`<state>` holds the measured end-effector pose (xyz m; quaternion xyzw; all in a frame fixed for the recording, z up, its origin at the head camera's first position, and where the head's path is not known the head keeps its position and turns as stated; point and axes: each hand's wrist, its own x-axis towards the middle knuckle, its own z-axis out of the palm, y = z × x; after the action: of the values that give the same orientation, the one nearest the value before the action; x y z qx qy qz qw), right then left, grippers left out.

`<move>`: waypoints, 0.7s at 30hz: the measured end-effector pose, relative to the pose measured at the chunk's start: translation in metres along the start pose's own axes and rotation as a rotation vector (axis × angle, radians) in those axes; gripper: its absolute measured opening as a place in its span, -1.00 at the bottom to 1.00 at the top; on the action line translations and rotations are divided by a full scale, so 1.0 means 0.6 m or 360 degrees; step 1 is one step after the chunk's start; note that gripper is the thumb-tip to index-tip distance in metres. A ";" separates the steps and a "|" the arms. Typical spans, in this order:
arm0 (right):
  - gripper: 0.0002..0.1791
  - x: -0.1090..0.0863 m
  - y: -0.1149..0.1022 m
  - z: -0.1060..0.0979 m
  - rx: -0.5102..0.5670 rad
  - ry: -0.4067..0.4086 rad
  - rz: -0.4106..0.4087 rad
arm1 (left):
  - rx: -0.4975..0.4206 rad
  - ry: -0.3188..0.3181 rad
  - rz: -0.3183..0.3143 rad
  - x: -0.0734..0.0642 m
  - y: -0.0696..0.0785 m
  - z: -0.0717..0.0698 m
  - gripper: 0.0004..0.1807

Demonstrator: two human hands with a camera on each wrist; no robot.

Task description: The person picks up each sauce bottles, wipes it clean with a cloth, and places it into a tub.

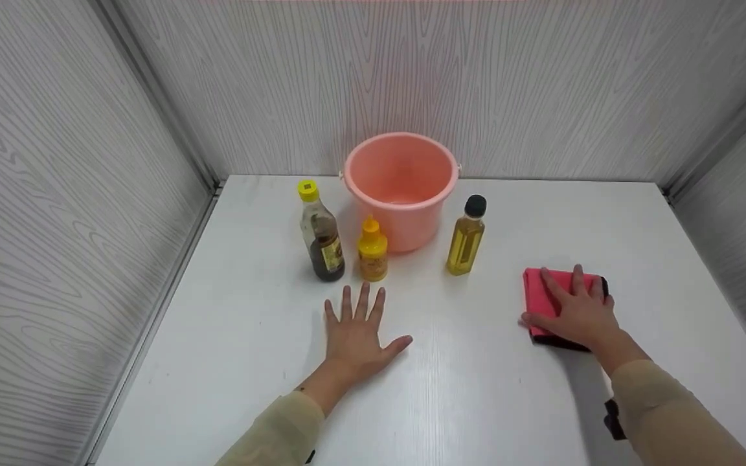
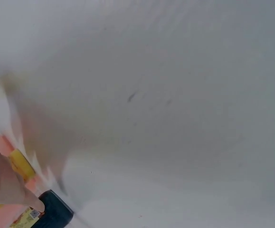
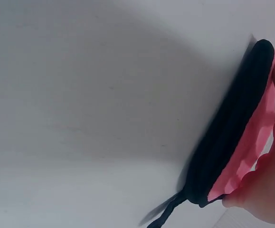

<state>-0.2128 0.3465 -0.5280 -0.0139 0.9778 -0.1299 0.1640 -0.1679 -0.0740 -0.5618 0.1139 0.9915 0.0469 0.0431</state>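
Note:
My right hand (image 1: 581, 318) rests with spread fingers on a folded pink cloth (image 1: 534, 296) with black edging, at the right of the white table. The right wrist view shows the cloth's thick black edge (image 3: 232, 123) and a thin black strap (image 3: 170, 211). Flat over the table at centre-left, my left hand (image 1: 353, 346) has its fingers spread and holds nothing. Just beyond its fingertips stand a small yellow squeeze bottle (image 1: 373, 257) and a glass bottle of dark liquid (image 1: 325, 246) with a yellow cap. In the left wrist view, only part of the hand shows at the lower left.
A pink bucket (image 1: 415, 228) stands upright at the back, behind the squeeze bottle. To its front right is a black-capped bottle of yellow oil (image 1: 465, 246). Grey wood-grain panels (image 1: 269, 84) enclose the white table (image 1: 463, 395) at the back and both sides.

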 end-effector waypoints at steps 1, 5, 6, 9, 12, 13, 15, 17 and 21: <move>0.37 0.001 0.001 -0.003 -0.0008 -0.0013 -0.0005 | -0.0004 -0.0003 -0.0001 0.000 0.001 0.001 0.19; 0.35 0.002 0.006 -0.014 0.0013 -0.0133 -0.0040 | 0.0000 -0.0013 0.0005 0.000 0.002 0.002 0.19; 0.34 0.001 0.008 -0.016 0.0017 -0.0167 -0.0050 | 0.0004 -0.0018 0.0009 0.000 0.002 0.002 0.19; 0.29 -0.001 0.012 -0.018 0.0015 -0.0226 -0.0083 | 0.0017 -0.0030 0.0016 0.000 0.003 0.002 0.19; 0.28 -0.001 0.012 -0.016 0.0005 -0.0225 -0.0097 | 0.0022 -0.0029 0.0020 0.001 0.003 0.002 0.19; 0.28 -0.002 0.012 -0.016 0.0001 -0.0214 -0.0099 | 0.0026 -0.0025 0.0021 0.002 0.003 0.002 0.19; 0.28 -0.002 0.011 -0.013 -0.0007 -0.0183 -0.0099 | 0.0022 -0.0021 0.0024 0.003 0.005 0.001 0.19; 0.28 -0.002 0.010 -0.009 -0.0025 -0.0145 -0.0097 | 0.0010 -0.0014 0.0029 0.003 0.007 0.000 0.19; 0.25 -0.003 0.005 -0.001 -0.0072 -0.0080 -0.0100 | -0.0040 0.0013 0.0031 0.004 0.011 -0.002 0.18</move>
<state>-0.2113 0.3496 -0.5276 -0.0516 0.9751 -0.1125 0.1841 -0.1689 -0.0670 -0.5599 0.1227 0.9898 0.0603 0.0399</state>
